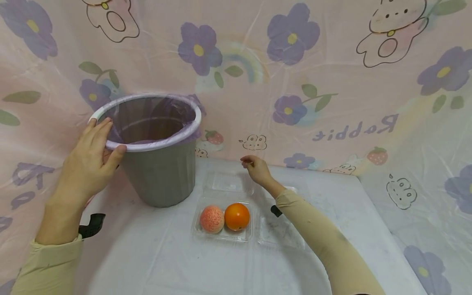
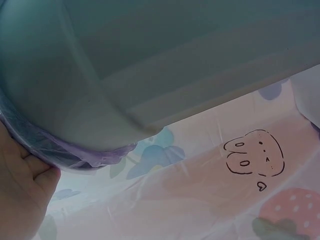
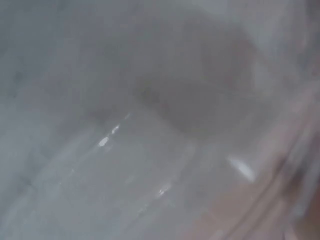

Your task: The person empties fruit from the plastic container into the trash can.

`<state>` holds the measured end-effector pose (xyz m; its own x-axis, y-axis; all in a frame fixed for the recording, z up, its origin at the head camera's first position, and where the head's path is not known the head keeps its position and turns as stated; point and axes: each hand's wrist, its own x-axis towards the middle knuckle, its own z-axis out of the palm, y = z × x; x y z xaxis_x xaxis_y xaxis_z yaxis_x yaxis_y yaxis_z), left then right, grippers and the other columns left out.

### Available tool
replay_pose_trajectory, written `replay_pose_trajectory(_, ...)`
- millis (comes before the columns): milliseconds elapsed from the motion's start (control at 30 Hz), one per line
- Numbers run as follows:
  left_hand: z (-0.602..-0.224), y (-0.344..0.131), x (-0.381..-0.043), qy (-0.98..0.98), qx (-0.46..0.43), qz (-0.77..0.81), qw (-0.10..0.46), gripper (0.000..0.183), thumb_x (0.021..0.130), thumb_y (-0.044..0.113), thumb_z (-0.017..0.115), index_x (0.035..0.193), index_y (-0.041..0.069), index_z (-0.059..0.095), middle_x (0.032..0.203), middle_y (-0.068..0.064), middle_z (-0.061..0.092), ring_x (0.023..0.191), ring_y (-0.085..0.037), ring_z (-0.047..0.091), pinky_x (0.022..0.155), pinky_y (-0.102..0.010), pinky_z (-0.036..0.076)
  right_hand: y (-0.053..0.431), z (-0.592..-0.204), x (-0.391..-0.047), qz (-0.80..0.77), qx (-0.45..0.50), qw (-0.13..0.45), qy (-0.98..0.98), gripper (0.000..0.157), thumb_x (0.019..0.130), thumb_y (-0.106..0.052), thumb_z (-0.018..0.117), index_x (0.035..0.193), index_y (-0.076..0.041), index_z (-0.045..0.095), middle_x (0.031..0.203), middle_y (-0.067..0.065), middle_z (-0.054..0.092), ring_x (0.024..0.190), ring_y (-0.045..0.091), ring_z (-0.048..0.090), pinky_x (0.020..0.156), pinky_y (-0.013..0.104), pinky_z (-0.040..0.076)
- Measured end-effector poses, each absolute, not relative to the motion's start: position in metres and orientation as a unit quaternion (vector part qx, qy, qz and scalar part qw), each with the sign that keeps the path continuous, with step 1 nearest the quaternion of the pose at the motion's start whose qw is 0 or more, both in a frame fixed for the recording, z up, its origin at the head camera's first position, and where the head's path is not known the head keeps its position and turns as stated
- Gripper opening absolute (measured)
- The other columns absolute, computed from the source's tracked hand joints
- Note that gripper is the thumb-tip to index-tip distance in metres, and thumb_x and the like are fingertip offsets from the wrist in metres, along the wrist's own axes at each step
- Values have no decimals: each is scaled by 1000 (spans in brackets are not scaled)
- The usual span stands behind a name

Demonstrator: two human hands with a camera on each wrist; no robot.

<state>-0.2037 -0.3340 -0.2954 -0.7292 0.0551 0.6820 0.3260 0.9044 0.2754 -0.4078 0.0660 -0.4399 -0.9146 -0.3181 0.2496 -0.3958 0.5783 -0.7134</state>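
My left hand grips the rim of a grey trash bin, fingers over the top edge and thumb in front. A thin lilac bag lines the bin and folds over its rim. Beyond the fruit, my right hand has thumb and fingers together at the edge of a clear plastic lid, which it appears to pinch; the contact is hard to see. That lid belongs to a clear container with a pink speckled peach-like ball and an orange inside. Blurred clear plastic fills the right wrist view.
A second clear container lies right of the fruit, partly under my right forearm. White sheeting covers the table. A printed curtain rises behind it, close to the bin's back.
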Motion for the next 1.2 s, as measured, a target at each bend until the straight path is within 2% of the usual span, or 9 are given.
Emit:
replay_pose_trajectory(333,-286,-335,-199,-934,-102,-155,304,65,97,40,47,149,6,28,155,-8,26,145,-29,12,115,-53,14,72,-444,-410,361,213,26,-908,23,93,-2,54,112,-2,67,106,9,70,97,22,66,89,34,52)
replay_pose_trajectory(667,-282,-337,-198,-944,-107,-105,293,67,98,41,46,146,-2,30,154,-14,27,144,-31,15,117,-46,8,72,-444,-409,353,225,12,-908,27,90,-6,56,114,1,66,107,11,70,99,24,66,88,36,52)
replay_pose_trajectory(900,-281,-338,-198,-948,-102,-102,284,70,97,46,43,147,-2,29,154,-14,26,145,-30,14,118,-43,6,71,-442,-408,332,226,2,-916,30,90,-7,54,117,0,66,111,11,69,101,26,65,89,37,51)
replay_pose_trajectory(1200,-280,-339,-196,-950,-105,-97,278,69,98,44,45,147,-1,27,155,-13,22,145,-29,13,118,-41,5,72,-435,-405,319,237,8,-918,30,90,-8,54,118,-6,66,112,10,69,103,27,64,86,38,52)
